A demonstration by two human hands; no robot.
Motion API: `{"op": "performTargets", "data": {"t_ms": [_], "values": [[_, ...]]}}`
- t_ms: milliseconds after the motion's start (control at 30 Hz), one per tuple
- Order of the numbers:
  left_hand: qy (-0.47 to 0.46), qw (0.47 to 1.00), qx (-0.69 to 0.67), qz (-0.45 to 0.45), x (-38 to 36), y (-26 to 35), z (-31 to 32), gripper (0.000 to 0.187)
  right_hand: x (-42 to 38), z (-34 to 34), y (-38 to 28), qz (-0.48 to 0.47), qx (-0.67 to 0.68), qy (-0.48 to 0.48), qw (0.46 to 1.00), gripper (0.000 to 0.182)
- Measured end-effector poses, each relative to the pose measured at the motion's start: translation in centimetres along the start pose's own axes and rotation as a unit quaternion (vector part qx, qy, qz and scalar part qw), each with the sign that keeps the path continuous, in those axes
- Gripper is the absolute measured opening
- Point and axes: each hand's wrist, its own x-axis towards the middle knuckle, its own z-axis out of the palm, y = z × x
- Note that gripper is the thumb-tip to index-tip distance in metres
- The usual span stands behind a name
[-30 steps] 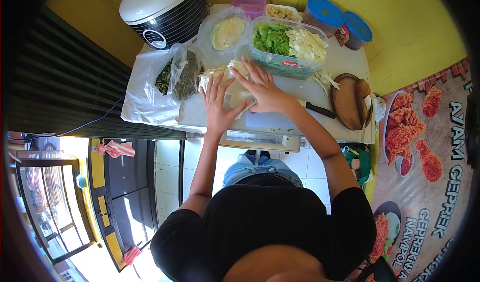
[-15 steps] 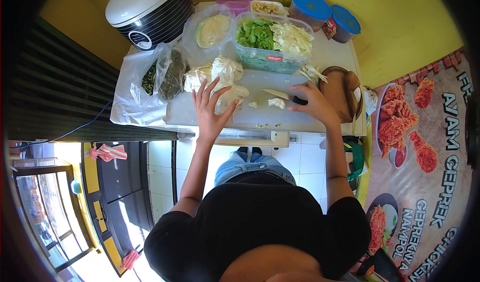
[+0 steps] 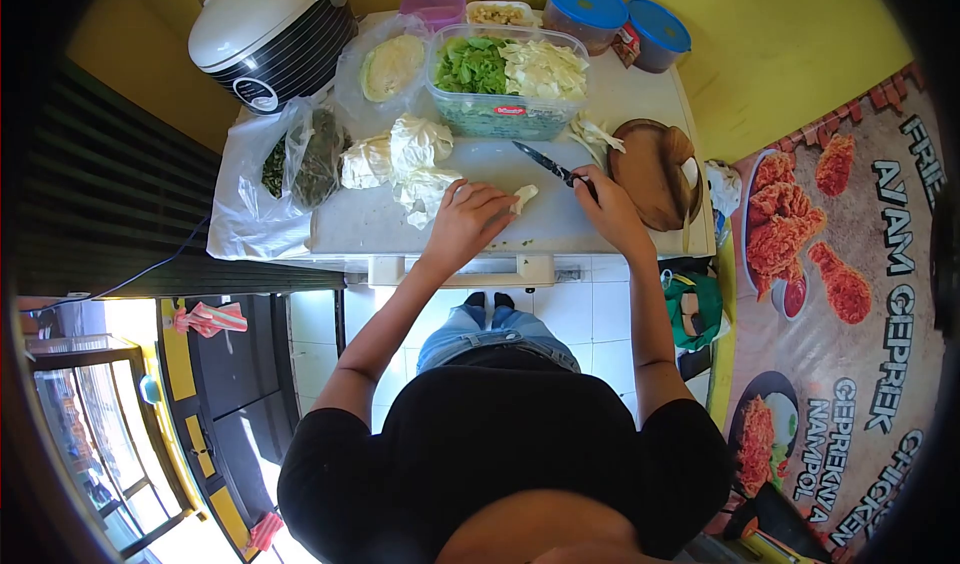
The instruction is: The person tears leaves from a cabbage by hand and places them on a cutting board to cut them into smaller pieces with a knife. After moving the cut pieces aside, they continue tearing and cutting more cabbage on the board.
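Note:
My right hand (image 3: 608, 209) is closed around the handle of a knife (image 3: 546, 162), whose dark blade points up and left above the white tabletop. My left hand (image 3: 472, 222) is palm down over the table, its fingers stretched to the right. At its fingertips lies a small cabbage piece (image 3: 523, 199); whether they touch cannot be made out. Just left of that hand, loose pale cabbage leaves (image 3: 420, 149) are heaped. Behind the knife stands a clear plastic container (image 3: 505, 119) with green lettuce (image 3: 470, 66) and cut cabbage (image 3: 545, 70).
A round wooden board (image 3: 640, 174) and cabbage scraps (image 3: 597, 134) lie at right. Plastic bags with greens (image 3: 318, 159) and a cabbage half (image 3: 392, 68) are at left, below a rice cooker (image 3: 270, 34). Blue-lidded tubs (image 3: 587, 4) stand at the back.
My right hand has picked up the knife from the table and tilted it upward. My left hand has moved right and down, from spread fingers above the leaves to beside the small cabbage piece.

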Motion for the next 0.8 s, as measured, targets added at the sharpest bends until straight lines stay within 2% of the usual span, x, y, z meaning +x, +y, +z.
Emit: {"op": "performTargets", "data": {"t_ms": [100, 167, 200, 267, 367, 500, 567, 600, 667, 733, 800], "values": [[0.002, 1.000, -0.006, -0.025, 0.2, 0.6, 0.1, 0.031, 1.0, 1.0, -0.5, 0.036, -0.022, 0.027, 0.999, 0.033], [0.084, 0.993, -0.018, -0.078, 0.7, 1.5, 0.6, 0.028, 2.4, 1.3, -1.5, 0.053, -0.125, 0.002, 0.991, 0.036], [0.083, 0.993, -0.016, -0.078, 0.7, 1.6, 1.0, 0.028, 2.8, 1.8, -0.9, 0.053, -0.123, 0.002, 0.991, 0.036], [0.089, 0.990, -0.003, -0.106, 0.8, 1.2, 1.6, 0.024, 3.7, 3.3, 0.7, -0.020, -0.165, 0.088, 0.982, 0.034], [0.109, 0.987, 0.026, -0.115, 0.9, 1.0, 0.5, 0.018, 4.2, 3.6, 0.7, 0.017, -0.185, 0.065, 0.980, 0.031], [0.147, 0.971, 0.035, -0.182, -0.1, -0.2, -2.2, 0.016, 3.8, 3.9, 0.2, -0.004, -0.167, 0.065, 0.984, 0.030], [0.167, 0.964, 0.045, -0.202, -0.9, -1.0, -3.5, 0.015, 3.1, 4.1, -1.3, 0.006, -0.092, 0.006, 0.996, 0.030], [0.186, 0.956, 0.054, -0.221, -1.2, -1.3, -4.1, 0.015, 2.9, 4.5, -1.5, 0.007, -0.092, 0.007, 0.996, 0.030], [0.195, 0.947, 0.059, -0.249, -2.1, -1.6, -5.2, 0.015, 2.5, 5.6, -2.1, -0.020, -0.010, -0.021, 1.000, 0.033], [0.203, 0.937, 0.064, -0.276, -3.0, -1.7, -6.0, 0.014, 2.2, 6.5, -3.5, -0.006, -0.006, -0.046, 0.999, 0.028], [0.204, 0.929, 0.069, -0.302, -3.7, -1.7, -6.4, 0.014, 2.1, 8.0, -3.5, -0.053, 0.005, -0.050, 0.997, 0.030]]}}
